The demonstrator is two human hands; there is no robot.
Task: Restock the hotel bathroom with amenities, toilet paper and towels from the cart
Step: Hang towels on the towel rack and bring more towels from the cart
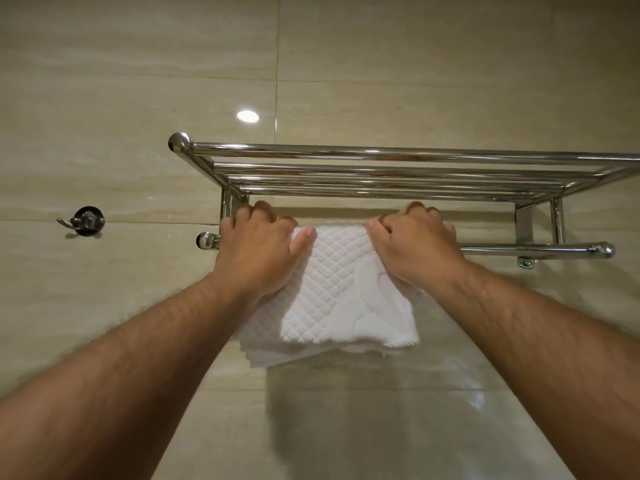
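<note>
Left hand and right hand grip white towel over lower bar, frame centre. Risk: uneven drape, towel slides off.

No legible text anywhere, apparently.

Rack runs off my right edge. Bar's middle hidden behind towel, left hand, right hand. I can't see where the fingertips curl.

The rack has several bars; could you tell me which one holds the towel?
The single low bar, below the shelf bars; the towel drapes over it.
</note>
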